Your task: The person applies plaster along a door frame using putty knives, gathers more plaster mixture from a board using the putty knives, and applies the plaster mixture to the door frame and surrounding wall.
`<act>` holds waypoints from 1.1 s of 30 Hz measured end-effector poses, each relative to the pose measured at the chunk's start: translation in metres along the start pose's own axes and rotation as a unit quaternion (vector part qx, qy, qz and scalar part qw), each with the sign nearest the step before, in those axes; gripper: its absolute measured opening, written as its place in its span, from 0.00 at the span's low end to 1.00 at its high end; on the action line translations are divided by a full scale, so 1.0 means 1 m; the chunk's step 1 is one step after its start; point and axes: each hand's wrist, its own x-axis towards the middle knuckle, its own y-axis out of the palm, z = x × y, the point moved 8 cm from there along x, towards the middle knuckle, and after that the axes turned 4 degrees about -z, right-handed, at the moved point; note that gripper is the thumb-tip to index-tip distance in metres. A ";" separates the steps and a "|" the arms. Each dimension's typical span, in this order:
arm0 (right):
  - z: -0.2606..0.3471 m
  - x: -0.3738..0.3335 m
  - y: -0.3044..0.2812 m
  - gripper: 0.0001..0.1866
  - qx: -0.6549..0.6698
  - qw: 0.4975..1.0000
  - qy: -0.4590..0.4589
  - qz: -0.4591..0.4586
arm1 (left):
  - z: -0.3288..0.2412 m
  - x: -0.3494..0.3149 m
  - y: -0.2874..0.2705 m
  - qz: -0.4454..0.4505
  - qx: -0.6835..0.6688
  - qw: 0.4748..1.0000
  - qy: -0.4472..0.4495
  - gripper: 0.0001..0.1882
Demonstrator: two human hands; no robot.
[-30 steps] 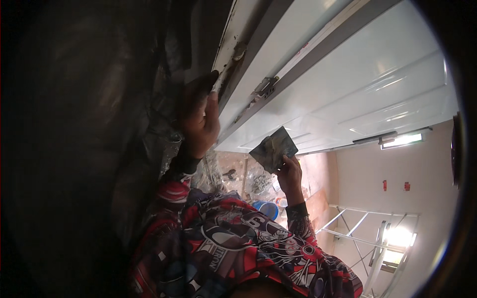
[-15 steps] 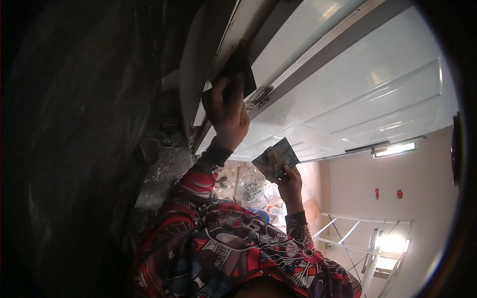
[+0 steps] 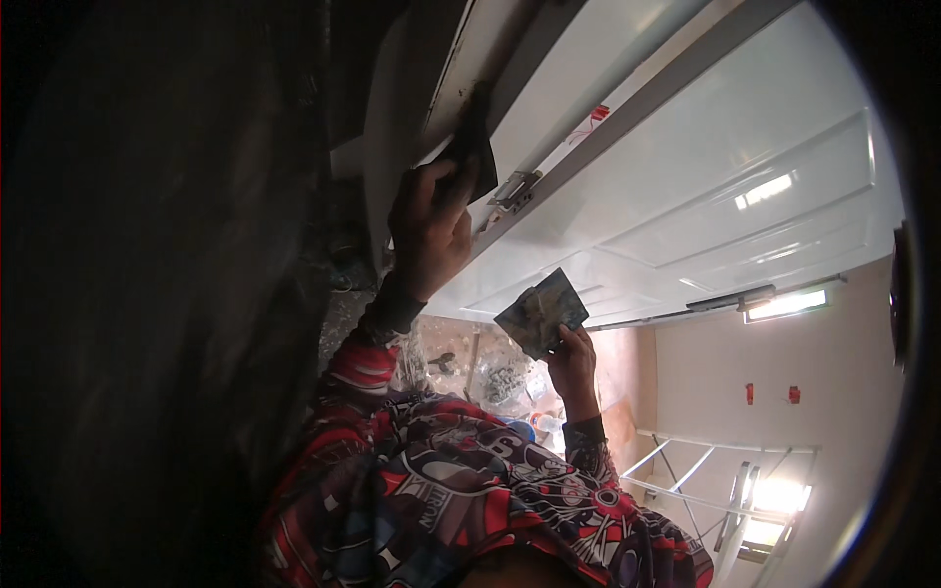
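My left hand [image 3: 432, 227] is raised at the door frame [image 3: 461, 86], its fingers closed on a dark, flat spreader blade [image 3: 478, 169]. The blade lies against the shaded frame beside a metal hinge [image 3: 516, 189]; its far edge is lost in shadow. My right hand [image 3: 574, 367] grips a square, dark, flat plate [image 3: 555, 299] by its lower right corner, thumb on top. A greyish-brown smear of paste [image 3: 532, 312] covers part of this plate. The plate is held below the white panelled door [image 3: 686, 211], apart from the left hand.
Dark sheeting [image 3: 147, 294] fills the left side. On the floor below are a blue container [image 3: 520, 428], a clear bottle [image 3: 545, 422] and scattered debris [image 3: 505, 384]. A white metal ladder or scaffold frame [image 3: 686, 480] stands at lower right, by a bright window [image 3: 779, 500].
My left hand and the blade have shifted a little left and downward along the frame. Something red shows in the gap by the door edge. My right hand has barely moved.
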 end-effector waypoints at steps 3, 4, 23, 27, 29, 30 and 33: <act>0.008 -0.003 -0.006 0.16 -0.141 0.988 -0.056 0.008 | -0.009 0.001 -0.009 0.039 0.009 0.999 0.007 0.33; 0.014 -0.006 -0.002 0.18 -0.248 0.964 -0.091 0.017 | -0.013 0.002 -0.018 -0.001 0.008 1.000 0.004 0.32; 0.011 -0.015 0.023 0.14 0.110 0.992 0.066 -0.015 | -0.005 0.024 0.005 -0.071 -0.021 0.997 0.039 0.28; 0.022 -0.015 0.008 0.14 -0.134 0.989 -0.061 -0.003 | -0.012 0.018 -0.001 -0.024 -0.032 0.999 0.034 0.26; 0.034 -0.020 0.006 0.15 -0.412 0.889 -0.198 0.010 | -0.009 0.007 -0.002 -0.036 -0.051 0.997 0.049 0.25; 0.030 -0.017 0.012 0.15 -0.369 0.912 -0.177 0.010 | -0.009 0.008 -0.017 -0.046 -0.055 0.995 0.070 0.24; 0.037 -0.023 0.022 0.14 -0.383 0.906 -0.179 0.007 | 0.010 0.004 -0.049 -0.028 -0.094 0.992 -0.074 0.22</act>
